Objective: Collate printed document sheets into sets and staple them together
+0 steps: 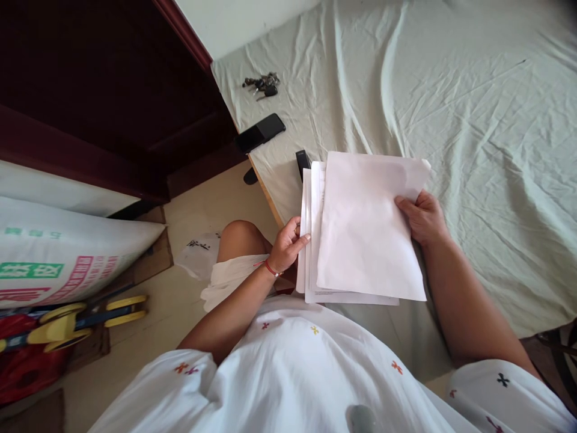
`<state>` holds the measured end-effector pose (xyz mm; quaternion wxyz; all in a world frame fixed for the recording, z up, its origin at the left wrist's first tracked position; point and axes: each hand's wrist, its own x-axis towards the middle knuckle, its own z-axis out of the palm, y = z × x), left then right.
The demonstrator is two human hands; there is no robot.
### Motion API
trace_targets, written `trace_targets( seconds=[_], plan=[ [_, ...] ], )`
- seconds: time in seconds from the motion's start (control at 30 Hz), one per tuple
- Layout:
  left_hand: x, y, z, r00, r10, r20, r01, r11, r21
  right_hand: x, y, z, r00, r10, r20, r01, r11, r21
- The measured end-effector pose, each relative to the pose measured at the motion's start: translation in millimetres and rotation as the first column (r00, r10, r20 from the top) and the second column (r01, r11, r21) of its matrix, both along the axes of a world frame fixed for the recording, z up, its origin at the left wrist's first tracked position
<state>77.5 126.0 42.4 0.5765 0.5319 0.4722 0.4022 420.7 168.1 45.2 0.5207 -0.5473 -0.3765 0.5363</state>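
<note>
Several sheets of paper (369, 228) are held in front of me, over the near edge of the cloth-covered table. The top sheet is blank on the side I see and covers most of the others. My left hand (288, 243) pinches the left edges of the lower sheets (308, 264), its thumb on top. With the thumb on its face, my right hand (421, 216) grips the top sheet by its right side. The fingers under the paper are hidden. Just behind the stack's upper left corner lies a black object (302, 163), partly covered by the sheets.
A pale green cloth (478, 150) covers the table. On its left side lie a black phone (260, 132) and a bunch of keys (264, 84). A large printed sack (67, 252) and a yellow wheeled thing (67, 328) stand on the floor at left.
</note>
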Motion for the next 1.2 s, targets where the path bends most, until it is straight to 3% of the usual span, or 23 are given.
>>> trace_targets(
  seconds=[0.37,0.77,1.2],
  plan=[
    [-0.8,1.5,1.3,0.999,-0.030,0.021,0.031,0.999,-0.038,1.0,0.1,-1.1,0.996,0.004,0.094,-0.003,1.000,-0.010],
    [-0.7,0.4,2.4,0.999,-0.036,0.025,0.036,0.999,-0.040,-0.4,0.7,0.2,0.999,-0.019,0.033,0.019,1.000,-0.003],
    [1.8,1.9,1.8,1.000,-0.017,-0.020,0.017,0.999,0.035,-1.5,0.6,2.4,0.996,-0.007,0.092,0.007,1.000,-0.004]
  ],
)
